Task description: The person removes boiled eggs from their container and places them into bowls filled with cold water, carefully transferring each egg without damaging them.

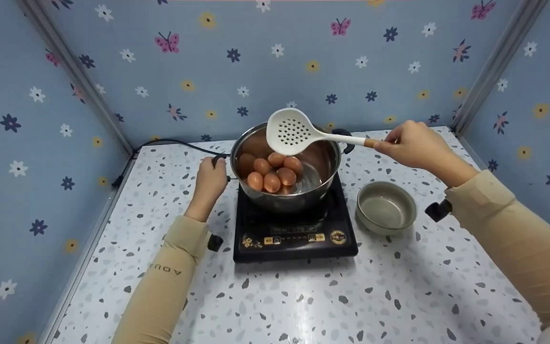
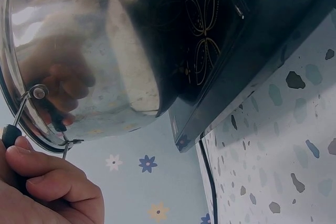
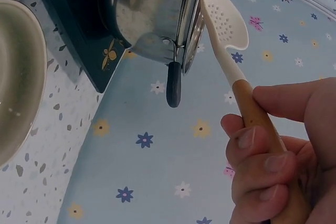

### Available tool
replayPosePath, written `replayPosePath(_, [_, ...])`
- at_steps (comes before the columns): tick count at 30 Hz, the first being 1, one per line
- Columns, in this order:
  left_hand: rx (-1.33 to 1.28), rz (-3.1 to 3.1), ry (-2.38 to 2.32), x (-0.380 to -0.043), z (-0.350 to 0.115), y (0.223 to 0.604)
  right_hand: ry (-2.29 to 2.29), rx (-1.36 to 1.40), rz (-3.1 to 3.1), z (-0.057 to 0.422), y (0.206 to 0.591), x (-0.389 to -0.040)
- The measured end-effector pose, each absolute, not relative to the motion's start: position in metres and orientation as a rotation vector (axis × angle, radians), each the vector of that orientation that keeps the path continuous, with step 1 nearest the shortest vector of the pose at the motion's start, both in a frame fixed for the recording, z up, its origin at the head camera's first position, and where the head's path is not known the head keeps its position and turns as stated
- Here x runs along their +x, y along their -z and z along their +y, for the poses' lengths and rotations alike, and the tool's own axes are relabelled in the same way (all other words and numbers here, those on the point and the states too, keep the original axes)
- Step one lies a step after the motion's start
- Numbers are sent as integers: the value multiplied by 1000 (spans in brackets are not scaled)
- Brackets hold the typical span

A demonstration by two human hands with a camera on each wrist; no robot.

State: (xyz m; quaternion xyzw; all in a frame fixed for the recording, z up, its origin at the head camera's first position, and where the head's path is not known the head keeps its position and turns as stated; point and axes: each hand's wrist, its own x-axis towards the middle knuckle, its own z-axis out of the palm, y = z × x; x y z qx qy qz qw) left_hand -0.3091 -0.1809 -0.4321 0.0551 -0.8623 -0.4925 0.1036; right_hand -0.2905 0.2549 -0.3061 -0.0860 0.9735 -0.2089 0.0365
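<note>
A steel pot (image 1: 287,203) holds several brown eggs (image 1: 271,182) bunched toward its left side, with a little clear liquid on the bottom. My left hand (image 1: 210,181) grips the pot's black left handle (image 2: 10,136), fingers curled round it. In my right hand (image 1: 416,145) is a white skimmer (image 1: 290,132) with a wooden handle (image 3: 257,114), the fingers wrapped about the wood. The skimmer's perforated head hangs over the back of the pot, above the eggs, and carries nothing. The pot's right handle (image 3: 174,85) is free.
Under the pot is a black induction cooker (image 1: 296,243) on a speckled white table (image 1: 294,296). A grey-green bowl (image 1: 386,210) stands right of the cooker. Behind the pot rises a blue flowered wall (image 1: 256,71). A black cable (image 1: 174,140) runs along the back left.
</note>
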Motion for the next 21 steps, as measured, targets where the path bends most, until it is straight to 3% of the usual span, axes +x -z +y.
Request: replayPosePath(21, [180, -2555, 1452, -307, -181, 430, 454, -364, 3045, 224, 315, -290])
